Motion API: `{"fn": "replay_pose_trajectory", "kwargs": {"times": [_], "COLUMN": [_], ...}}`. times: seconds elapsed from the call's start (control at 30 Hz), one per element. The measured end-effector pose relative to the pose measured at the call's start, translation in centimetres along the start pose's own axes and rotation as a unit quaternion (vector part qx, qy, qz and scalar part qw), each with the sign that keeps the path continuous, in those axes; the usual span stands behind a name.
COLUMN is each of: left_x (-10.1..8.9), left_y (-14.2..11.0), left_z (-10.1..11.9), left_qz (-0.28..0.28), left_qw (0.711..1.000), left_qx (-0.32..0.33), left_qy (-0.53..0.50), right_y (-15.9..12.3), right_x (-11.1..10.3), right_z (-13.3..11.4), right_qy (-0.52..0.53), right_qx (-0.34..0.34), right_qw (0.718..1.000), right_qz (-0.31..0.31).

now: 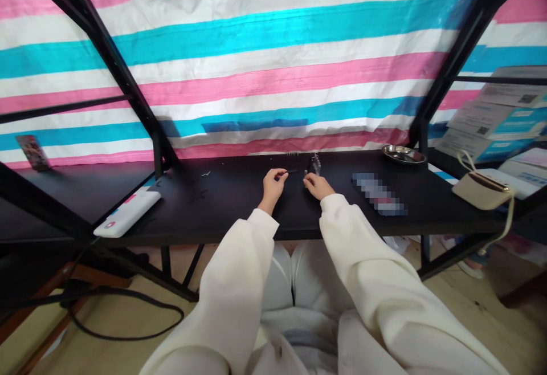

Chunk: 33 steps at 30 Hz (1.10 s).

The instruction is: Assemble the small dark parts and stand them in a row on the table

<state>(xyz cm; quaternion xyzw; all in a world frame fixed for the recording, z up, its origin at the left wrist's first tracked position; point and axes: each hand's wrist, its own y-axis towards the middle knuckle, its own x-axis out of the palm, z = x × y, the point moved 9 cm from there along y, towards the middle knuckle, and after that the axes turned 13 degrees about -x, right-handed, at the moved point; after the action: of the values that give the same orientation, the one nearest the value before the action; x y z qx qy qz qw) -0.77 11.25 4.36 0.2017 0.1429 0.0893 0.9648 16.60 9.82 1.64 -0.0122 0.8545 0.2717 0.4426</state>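
Note:
Over the black tabletop, my left hand [274, 186] pinches a thin dark strip [292, 171] that points to the right. My right hand [317, 186] is closed too, thumb and finger pressed together at a small greyish piece [306, 173] too tiny to name. Just beyond its fingers stands a short row of small shiny grey pieces [316, 164]. Another low row of little pieces [293, 153] lies at the table's back edge. A narrow gap separates the two hands.
A white box-shaped device [128, 214] lies at the left, a round metal dish [404, 154] at the back right. A blurred-out flat item [378, 194] sits right of my hands. A cream handbag [482, 190] and stacked boxes [496, 115] stand far right. Black frame posts flank the table.

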Motion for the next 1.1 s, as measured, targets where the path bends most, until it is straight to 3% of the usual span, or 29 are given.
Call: {"fn": "replay_pose_trajectory", "kwargs": {"times": [0.5,1.1], "left_x": [0.5,-0.2], "left_y": [-0.2,-0.5], "left_z": [0.1,1.1], "left_qz": [-0.02,0.002], "left_qw": [1.0,0.999], "left_qx": [0.009,0.049], "left_qy": [-0.004,0.009], "right_y": [0.1,0.2], "right_x": [0.3,1.2], "right_z": [-0.7,-1.8], "right_qy": [-0.035,-0.094], "right_qx": [-0.025,-0.071], "right_qw": [0.999,0.991], "right_qz": [-0.022,-0.059]}}
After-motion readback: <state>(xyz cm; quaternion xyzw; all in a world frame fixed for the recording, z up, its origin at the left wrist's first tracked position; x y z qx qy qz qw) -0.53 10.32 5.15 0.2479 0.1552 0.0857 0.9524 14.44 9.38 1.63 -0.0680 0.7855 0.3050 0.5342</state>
